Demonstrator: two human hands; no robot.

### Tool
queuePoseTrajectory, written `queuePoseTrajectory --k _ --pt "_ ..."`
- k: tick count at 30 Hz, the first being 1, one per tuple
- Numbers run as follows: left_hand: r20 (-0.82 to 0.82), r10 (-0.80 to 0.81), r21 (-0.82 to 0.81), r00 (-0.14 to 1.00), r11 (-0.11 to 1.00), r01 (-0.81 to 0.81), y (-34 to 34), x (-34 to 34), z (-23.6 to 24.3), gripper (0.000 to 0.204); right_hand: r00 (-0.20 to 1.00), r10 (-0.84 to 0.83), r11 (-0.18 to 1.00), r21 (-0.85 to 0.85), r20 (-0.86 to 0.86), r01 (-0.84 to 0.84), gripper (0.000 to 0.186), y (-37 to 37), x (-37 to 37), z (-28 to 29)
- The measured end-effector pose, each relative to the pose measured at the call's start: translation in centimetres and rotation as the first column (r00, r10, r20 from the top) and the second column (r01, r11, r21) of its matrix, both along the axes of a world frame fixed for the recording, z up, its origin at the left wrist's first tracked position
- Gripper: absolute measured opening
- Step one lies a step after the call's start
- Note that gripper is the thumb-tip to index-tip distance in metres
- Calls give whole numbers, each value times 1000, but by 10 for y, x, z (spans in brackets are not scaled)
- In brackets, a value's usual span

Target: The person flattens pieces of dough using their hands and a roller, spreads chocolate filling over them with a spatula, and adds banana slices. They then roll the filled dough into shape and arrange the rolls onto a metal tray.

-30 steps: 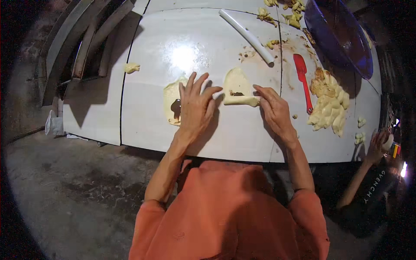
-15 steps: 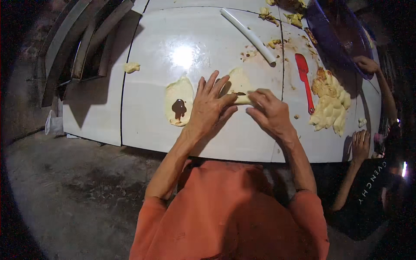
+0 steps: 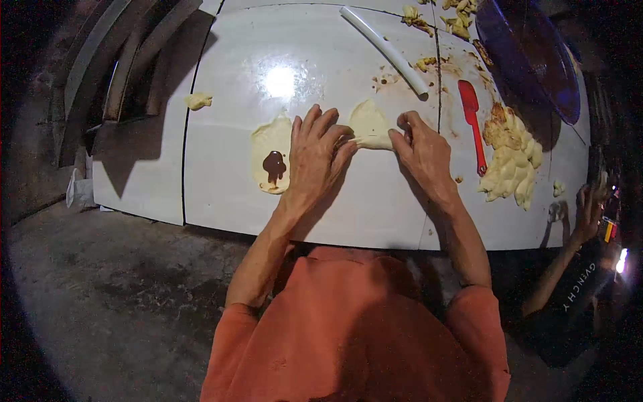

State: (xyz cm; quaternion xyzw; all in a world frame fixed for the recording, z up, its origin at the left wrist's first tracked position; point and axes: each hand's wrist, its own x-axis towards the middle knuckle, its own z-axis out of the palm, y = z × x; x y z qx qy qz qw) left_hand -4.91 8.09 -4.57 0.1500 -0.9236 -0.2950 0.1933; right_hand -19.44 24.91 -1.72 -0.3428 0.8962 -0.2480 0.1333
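My left hand (image 3: 315, 154) has its thumb and index finger closed on the left end of a partly rolled piece of pale dough (image 3: 368, 127). Its other fingers rest just right of a second, flat dough piece (image 3: 263, 154) with a glossy dark brown blob (image 3: 273, 169) on it. My right hand (image 3: 422, 154) pinches the right end of the rolled edge, with its fingers bent. The flattened upper part of that dough lies spread on the white table (image 3: 234, 80).
A white roller (image 3: 383, 50) lies behind. At right are a red spatula (image 3: 472, 120), a dough heap (image 3: 509, 174), scraps (image 3: 459, 20) and a blue basin (image 3: 529, 53). Metal troughs (image 3: 127, 60) stand at left. Another person's hand (image 3: 589, 208) is at the right edge.
The dough edge has been rolled farther up, covering its brown filling. My left hand has shifted right onto the roll. A co-worker's hand that was on the blue basin is no longer there.
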Motion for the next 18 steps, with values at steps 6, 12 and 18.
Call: queuePoseTrajectory --k 6,12,18 --pt "-66 -118 -52 991 992 114 0 -1 14 21 917 223 954 -118 -331 -274 23 21 4 -20" --pt "5 -79 -184 997 980 78 -6 -1 12 21 892 236 950 -104 -385 -296 25 18 -6 -24" --pt "133 -231 -139 964 958 249 -10 -11 23 59 867 294 929 -94 -403 -359 54 16 -7 -12"
